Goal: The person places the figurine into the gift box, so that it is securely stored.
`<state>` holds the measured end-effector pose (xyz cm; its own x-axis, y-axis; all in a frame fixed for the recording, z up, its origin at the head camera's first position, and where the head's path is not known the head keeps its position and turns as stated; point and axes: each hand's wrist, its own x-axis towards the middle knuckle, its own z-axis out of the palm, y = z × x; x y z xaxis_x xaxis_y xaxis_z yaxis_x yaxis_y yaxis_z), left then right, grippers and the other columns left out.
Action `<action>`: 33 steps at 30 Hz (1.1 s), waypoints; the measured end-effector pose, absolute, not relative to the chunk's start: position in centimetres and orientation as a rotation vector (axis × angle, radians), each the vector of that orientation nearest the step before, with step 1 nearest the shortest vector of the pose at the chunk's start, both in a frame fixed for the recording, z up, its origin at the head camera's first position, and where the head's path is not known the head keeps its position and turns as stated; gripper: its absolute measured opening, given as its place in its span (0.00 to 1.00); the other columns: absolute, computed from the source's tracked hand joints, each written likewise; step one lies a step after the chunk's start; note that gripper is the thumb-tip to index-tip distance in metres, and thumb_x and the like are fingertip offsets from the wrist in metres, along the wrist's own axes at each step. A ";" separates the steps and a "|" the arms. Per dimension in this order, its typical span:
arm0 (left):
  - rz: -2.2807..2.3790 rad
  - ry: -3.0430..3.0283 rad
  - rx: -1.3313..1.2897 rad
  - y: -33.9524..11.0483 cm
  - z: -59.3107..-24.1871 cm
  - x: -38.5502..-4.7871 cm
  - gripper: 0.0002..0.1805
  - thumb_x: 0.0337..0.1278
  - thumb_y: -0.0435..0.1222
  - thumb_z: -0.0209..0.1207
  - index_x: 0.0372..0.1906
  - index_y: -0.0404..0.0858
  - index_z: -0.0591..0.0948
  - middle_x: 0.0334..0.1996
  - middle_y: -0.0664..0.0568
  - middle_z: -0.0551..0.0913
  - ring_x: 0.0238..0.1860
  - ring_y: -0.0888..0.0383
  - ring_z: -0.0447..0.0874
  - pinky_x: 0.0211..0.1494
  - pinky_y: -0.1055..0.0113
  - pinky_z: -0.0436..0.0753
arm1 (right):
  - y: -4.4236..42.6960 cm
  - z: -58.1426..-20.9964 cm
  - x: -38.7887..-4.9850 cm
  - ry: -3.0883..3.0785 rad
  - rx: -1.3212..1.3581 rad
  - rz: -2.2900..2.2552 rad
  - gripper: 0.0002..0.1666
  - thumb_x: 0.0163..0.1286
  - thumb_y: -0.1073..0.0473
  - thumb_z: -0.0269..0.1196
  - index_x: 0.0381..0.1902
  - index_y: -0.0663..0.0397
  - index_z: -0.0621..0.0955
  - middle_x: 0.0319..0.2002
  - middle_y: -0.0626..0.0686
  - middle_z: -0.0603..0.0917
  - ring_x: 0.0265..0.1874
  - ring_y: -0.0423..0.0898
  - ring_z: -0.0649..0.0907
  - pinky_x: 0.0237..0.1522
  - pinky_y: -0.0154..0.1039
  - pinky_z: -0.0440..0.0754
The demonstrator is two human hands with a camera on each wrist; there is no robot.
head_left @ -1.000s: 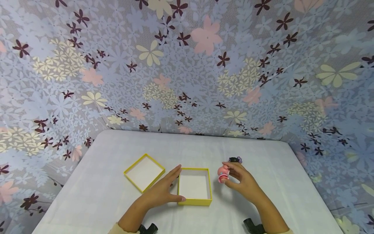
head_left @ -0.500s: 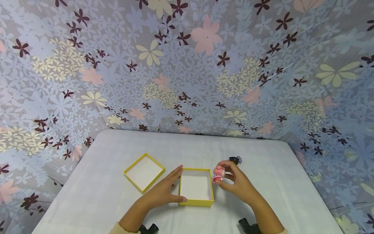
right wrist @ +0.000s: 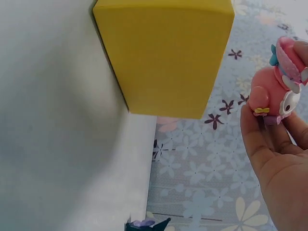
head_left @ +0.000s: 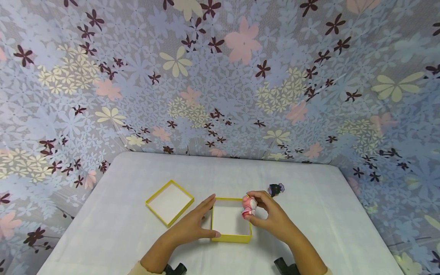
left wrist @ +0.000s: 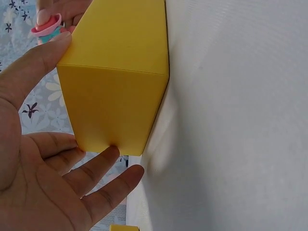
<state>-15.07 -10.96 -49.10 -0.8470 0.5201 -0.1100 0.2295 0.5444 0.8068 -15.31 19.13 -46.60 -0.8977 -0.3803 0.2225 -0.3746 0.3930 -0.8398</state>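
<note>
The left hand (head_left: 192,226) and right hand (head_left: 272,216) I see are bare. A beige sleeve (head_left: 141,269) shows on the left, a sliver of matching cuff (head_left: 329,272) on the right. Beside the left wrist (head_left: 166,241) is a black device (head_left: 176,269) with a stubby cylindrical end; by the right, a similar black gadget (head_left: 286,266).

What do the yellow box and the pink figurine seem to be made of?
Yellow box: probably coated cardboard with a matte finish, judging by its crisp, folded-looking edges. Pink figurine: likely plastic or vinyl, smooth-surfaced, with rounded, moulded-looking details.
</note>
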 end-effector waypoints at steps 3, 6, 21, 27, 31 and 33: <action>1.206 2.453 0.614 -10.9 -49.1 -15.1 0.61 0.47 0.59 0.72 0.82 0.56 0.49 0.83 0.67 0.43 0.82 0.55 0.48 0.77 0.51 0.69 | 18.7 -46.5 -15.2 2.624 -0.719 -1.559 0.37 0.61 0.48 0.75 0.66 0.37 0.73 0.58 0.44 0.79 0.56 0.36 0.79 0.64 0.29 0.78; 1.197 2.458 0.614 -10.9 -49.2 -15.1 0.61 0.47 0.60 0.72 0.82 0.57 0.49 0.83 0.66 0.44 0.82 0.55 0.48 0.77 0.50 0.68 | 18.4 -46.6 -15.2 2.633 -0.753 -1.538 0.37 0.62 0.48 0.74 0.67 0.36 0.73 0.59 0.43 0.79 0.56 0.36 0.80 0.63 0.31 0.79; 1.215 2.444 0.643 -10.9 -49.1 -15.2 0.60 0.49 0.59 0.72 0.82 0.58 0.48 0.83 0.62 0.44 0.79 0.54 0.58 0.75 0.50 0.71 | 17.0 -46.2 -15.3 2.561 -0.645 -1.457 0.40 0.61 0.44 0.74 0.69 0.32 0.71 0.61 0.42 0.79 0.52 0.40 0.82 0.58 0.39 0.84; 1.216 2.442 0.655 -11.0 -49.1 -15.2 0.60 0.49 0.60 0.71 0.82 0.58 0.47 0.83 0.63 0.44 0.80 0.53 0.55 0.76 0.50 0.70 | 16.4 -46.7 -15.6 2.573 -0.661 -1.399 0.41 0.61 0.45 0.74 0.70 0.38 0.72 0.57 0.41 0.80 0.49 0.39 0.80 0.57 0.46 0.84; 1.210 2.448 0.645 -11.0 -49.2 -15.2 0.60 0.49 0.60 0.71 0.82 0.59 0.47 0.83 0.62 0.43 0.81 0.53 0.55 0.77 0.49 0.68 | 16.0 -46.9 -15.8 2.586 -0.711 -1.362 0.39 0.62 0.45 0.74 0.69 0.40 0.73 0.54 0.40 0.81 0.47 0.38 0.79 0.55 0.42 0.84; 1.207 2.450 0.635 -11.0 -49.2 -15.2 0.60 0.49 0.60 0.72 0.82 0.60 0.47 0.83 0.62 0.43 0.80 0.53 0.55 0.78 0.48 0.68 | 15.8 -47.0 -15.9 2.586 -0.731 -1.354 0.39 0.61 0.44 0.74 0.69 0.42 0.74 0.54 0.39 0.81 0.46 0.37 0.80 0.54 0.40 0.85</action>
